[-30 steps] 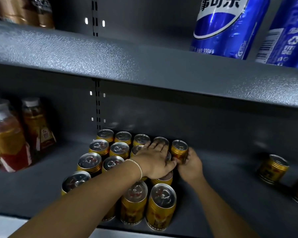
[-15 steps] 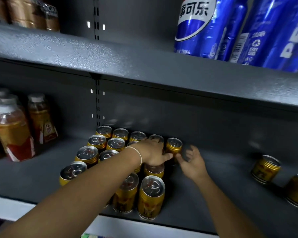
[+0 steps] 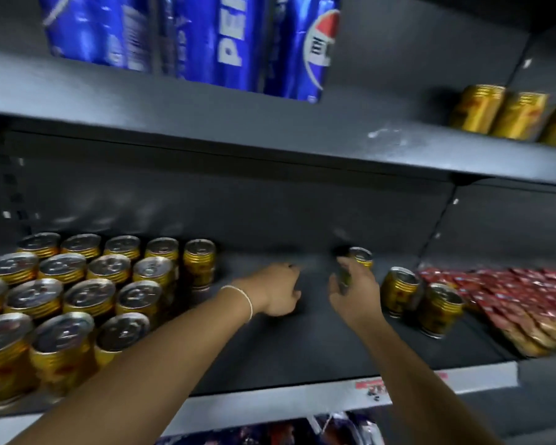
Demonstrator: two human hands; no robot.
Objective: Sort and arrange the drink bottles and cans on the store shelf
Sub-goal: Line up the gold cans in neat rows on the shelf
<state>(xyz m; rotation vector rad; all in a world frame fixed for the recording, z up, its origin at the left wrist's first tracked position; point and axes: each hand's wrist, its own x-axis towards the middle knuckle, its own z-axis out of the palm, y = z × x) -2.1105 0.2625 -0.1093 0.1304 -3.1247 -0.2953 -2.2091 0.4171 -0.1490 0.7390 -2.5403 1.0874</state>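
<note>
Several gold cans (image 3: pixel 109 284) stand in tight rows on the left of the dark grey shelf (image 3: pixel 302 348). My left hand (image 3: pixel 276 292) hovers over the bare shelf just right of that group, fingers loosely curled, holding nothing. My right hand (image 3: pixel 353 290) is further right, its thumb and fingers curled round a lone gold can (image 3: pixel 360 255) near the back wall; the hand hides most of the can. Two more gold cans (image 3: pixel 398 290) (image 3: pixel 440 311) stand loose to the right of it. The picture is motion-blurred.
Red snack packets (image 3: pixel 511 300) fill the shelf's right end. The shelf above (image 3: pixel 206 123) carries blue cola cans (image 3: pixel 222 43) and three gold cans (image 3: pixel 501 110) at the right. A white price rail (image 3: pixel 270 403) runs along the front edge.
The view has swung right. Both hands left the packed can group and moved right along the shelf; my right hand released the back-row can and now curls round a lone can.
</note>
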